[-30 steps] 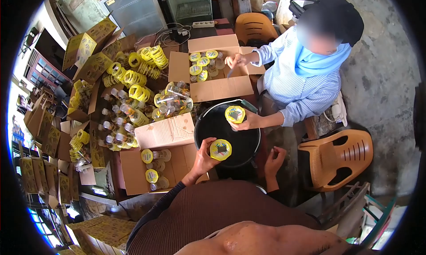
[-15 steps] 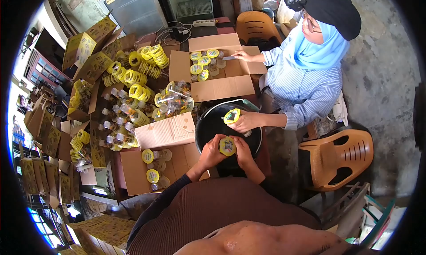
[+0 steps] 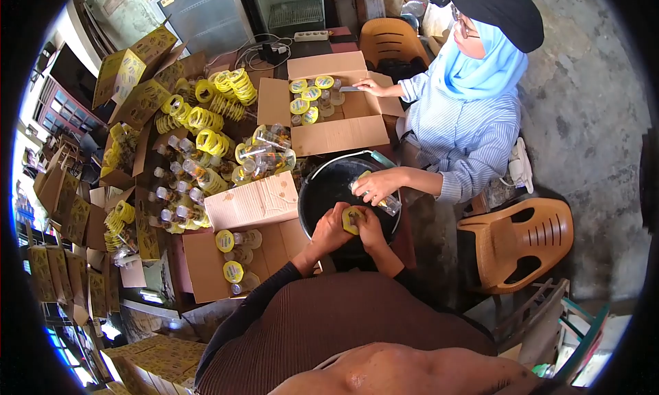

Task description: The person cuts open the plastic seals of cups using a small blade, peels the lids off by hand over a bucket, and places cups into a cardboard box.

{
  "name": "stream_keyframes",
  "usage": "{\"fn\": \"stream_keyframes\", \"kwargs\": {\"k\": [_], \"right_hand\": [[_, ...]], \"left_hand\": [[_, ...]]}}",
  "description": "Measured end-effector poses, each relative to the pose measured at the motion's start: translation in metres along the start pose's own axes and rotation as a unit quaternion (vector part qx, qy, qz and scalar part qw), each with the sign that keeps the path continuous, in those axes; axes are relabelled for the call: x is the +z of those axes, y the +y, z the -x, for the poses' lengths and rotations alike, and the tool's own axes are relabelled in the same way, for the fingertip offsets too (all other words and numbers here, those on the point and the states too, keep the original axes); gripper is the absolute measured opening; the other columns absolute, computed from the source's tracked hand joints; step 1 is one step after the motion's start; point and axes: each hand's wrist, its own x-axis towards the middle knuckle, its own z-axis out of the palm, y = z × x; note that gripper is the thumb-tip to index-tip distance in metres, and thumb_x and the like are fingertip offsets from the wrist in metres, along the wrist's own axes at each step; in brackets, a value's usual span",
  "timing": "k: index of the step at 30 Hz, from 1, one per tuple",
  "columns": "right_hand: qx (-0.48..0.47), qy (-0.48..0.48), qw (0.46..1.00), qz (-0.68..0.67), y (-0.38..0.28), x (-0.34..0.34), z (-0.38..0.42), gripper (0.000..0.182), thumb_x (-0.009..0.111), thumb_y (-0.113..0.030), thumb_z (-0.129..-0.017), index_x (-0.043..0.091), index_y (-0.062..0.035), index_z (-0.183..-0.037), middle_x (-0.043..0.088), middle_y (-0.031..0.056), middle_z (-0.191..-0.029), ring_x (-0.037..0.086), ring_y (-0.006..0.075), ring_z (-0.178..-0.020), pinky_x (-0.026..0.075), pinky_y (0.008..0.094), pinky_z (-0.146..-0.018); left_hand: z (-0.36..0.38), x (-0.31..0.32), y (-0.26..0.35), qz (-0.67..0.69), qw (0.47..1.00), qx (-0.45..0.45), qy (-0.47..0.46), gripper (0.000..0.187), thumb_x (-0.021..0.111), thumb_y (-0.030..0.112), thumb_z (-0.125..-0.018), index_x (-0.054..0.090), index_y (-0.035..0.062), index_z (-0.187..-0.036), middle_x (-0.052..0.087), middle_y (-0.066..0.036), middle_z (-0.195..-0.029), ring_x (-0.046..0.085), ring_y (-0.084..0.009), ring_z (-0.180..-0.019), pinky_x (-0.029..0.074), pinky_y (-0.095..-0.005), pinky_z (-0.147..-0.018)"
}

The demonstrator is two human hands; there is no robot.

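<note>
Over the black bucket, my left hand and my right hand are closed around the sides of a yellow octagonal-faced container. Its face is tilted and my fingers partly cover it; the body below is hidden. Just beyond, a co-worker's hand holds a clear container with a yellow end over the same bucket. To my left stands an open carton with several clear containers bearing yellow octagonal faces.
A second open carton holds similar containers; the co-worker's other hand is at it with a flat grey object. Several clear bottles and stacked yellow rings crowd the left. An orange chair stands at right.
The container in my hands has tilted, and my fingers have shifted over its face. The co-worker's container has turned from face-up to lying sideways. The whole view has shifted slightly.
</note>
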Motion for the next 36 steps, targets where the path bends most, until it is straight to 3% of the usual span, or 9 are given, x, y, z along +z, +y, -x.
{"fn": "stream_keyframes", "kwargs": {"k": [4, 7, 11, 13, 19, 23, 25, 32, 36], "right_hand": [[-0.052, 0.018, 0.998, 0.026, 0.003, 0.0, -0.001, 0.023, 0.052, 0.001, -0.092, 0.061, 0.0004, -0.114, 0.065, 0.0108, -0.109, 0.063, 0.0182, -0.097, 0.051, 0.031, -0.087], [-0.039, 0.027, 0.999, -0.005, -0.004, 0.002, 0.002, 0.024, 0.048, 0.001, -0.094, 0.06, 0.0006, -0.114, 0.065, 0.0106, -0.109, 0.063, 0.0176, -0.097, 0.052, 0.0308, -0.086], [-0.033, 0.027, 0.999, -0.019, -0.018, 0.004, 0.01, 0.024, 0.046, -0.001, -0.096, 0.059, -0.0006, -0.116, 0.064, 0.0094, -0.108, 0.062, 0.0161, -0.097, 0.051, 0.0294, -0.084], [-0.006, 0.006, 0.991, -0.13, -0.021, 0.006, 0.011, 0.026, 0.044, -0.002, -0.098, 0.057, 0.0011, -0.119, 0.062, 0.0084, -0.11, 0.06, 0.0131, -0.099, 0.05, 0.0281, -0.089], [-0.021, -0.075, 0.94, -0.332, -0.024, 0.006, 0.006, 0.028, 0.045, -0.01, -0.101, 0.057, 0.0027, -0.122, 0.062, 0.0093, -0.115, 0.06, 0.0174, -0.108, 0.048, 0.0327, -0.095], [0.002, -0.059, 0.938, -0.341, -0.029, 0.006, 0.006, 0.029, 0.045, -0.013, -0.102, 0.057, 0.0024, -0.123, 0.063, 0.0093, -0.116, 0.061, 0.0178, -0.107, 0.048, 0.0325, -0.095], [0.02, -0.098, 0.929, -0.357, -0.03, 0.006, 0.004, 0.029, 0.046, -0.014, -0.102, 0.057, 0.0021, -0.124, 0.063, 0.0092, -0.116, 0.061, 0.0177, -0.106, 0.048, 0.0317, -0.095], [0.043, -0.083, 0.967, -0.236, -0.03, 0.017, 0.009, 0.033, 0.048, -0.018, -0.104, 0.057, 0.001, -0.129, 0.061, 0.0101, -0.128, 0.059, 0.0159, -0.117, 0.045, 0.0302, -0.101], [-0.049, -0.116, 0.987, -0.103, -0.043, 0.02, 0.019, 0.046, 0.042, -0.027, -0.107, 0.048, 0.0037, -0.141, 0.054, 0.0143, -0.141, 0.049, 0.0206, -0.132, 0.034, 0.0314, -0.112]], "left_hand": [[0.006, 0.003, -0.003, 0.043, 0.999, 0.003, 0.017, 0.062, 0.082, 0.019, -0.07, 0.05, 0.0041, -0.121, 0.066, -0.022, -0.097, 0.066, -0.0411, -0.093, 0.055, -0.0456, -0.078], [0.009, 0.006, -0.008, 0.079, 0.995, 0.011, 0.052, 0.069, 0.086, 0.018, -0.068, 0.048, 0.0006, -0.123, 0.064, -0.022, -0.107, 0.066, -0.0364, -0.102, 0.054, -0.0414, -0.085], [0.013, 0.001, -0.013, 0.048, 0.999, 0.014, -0.019, 0.065, 0.084, 0.02, -0.07, 0.05, 0.0008, -0.122, 0.062, -0.022, -0.111, 0.064, -0.0389, -0.104, 0.053, -0.0425, -0.088], [0.014, 0.0, -0.015, 0.029, 0.998, 0.015, -0.057, 0.063, 0.083, 0.02, -0.07, 0.051, 0.0006, -0.121, 0.062, -0.021, -0.113, 0.063, -0.0398, -0.104, 0.052, -0.0437, -0.088], [0.011, -0.008, -0.013, -0.012, 0.998, 0.065, 0.008, 0.06, 0.081, 0.016, -0.069, 0.053, 0.0045, -0.122, 0.063, -0.018, -0.11, 0.06, -0.0412, -0.103, 0.05, -0.0463, -0.09], [0.012, -0.018, -0.004, -0.054, 0.997, 0.058, 0.02, 0.06, 0.08, 0.017, -0.07, 0.054, 0.0051, -0.122, 0.062, -0.017, -0.106, 0.061, -0.0398, -0.1, 0.05, -0.0469, -0.088], [0.011, -0.023, 0.0, -0.074, 0.995, 0.057, 0.024, 0.06, 0.081, 0.018, -0.07, 0.055, 0.0054, -0.122, 0.062, -0.017, -0.105, 0.061, -0.0392, -0.1, 0.05, -0.0469, -0.087], [0.019, -0.03, 0.006, -0.127, 0.991, 0.015, -0.025, 0.057, 0.08, 0.027, -0.073, 0.055, 0.0049, -0.12, 0.064, -0.019, -0.102, 0.064, -0.0405, -0.094, 0.053, -0.0473, -0.082], [0.018, -0.033, 0.005, -0.121, 0.992, -0.03, -0.036, 0.053, 0.079, 0.032, -0.076, 0.055, 0.0033, -0.114, 0.065, -0.022, -0.102, 0.066, -0.0409, -0.095, 0.054, -0.0487, -0.08]]}}
